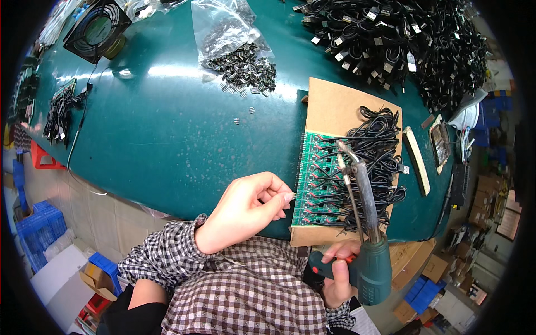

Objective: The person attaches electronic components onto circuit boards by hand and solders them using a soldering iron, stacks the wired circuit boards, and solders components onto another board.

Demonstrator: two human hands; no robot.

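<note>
My left hand (245, 204) is closed in a pinch on a small pin header (293, 195), mostly hidden by the fingertips, at the left edge of the green circuit boards (312, 192). These boards stand in a column on a brown cardboard sheet (343, 106), with black cables (374, 145) running off to their right. My right hand (338, 276) is wrapped round the handle of a dark green soldering gun (374, 268). Its metal barrel points away from me over the cables, the tip above the upper boards. Whether the tip touches anything I cannot tell.
Loose pin headers (248, 70) spill from a clear plastic bag (220, 28) at the back. A big heap of black USB cables (391, 39) fills the far right. A black fan (97, 30) stands at the far left. A pale strip (417, 162) lies right of the cardboard.
</note>
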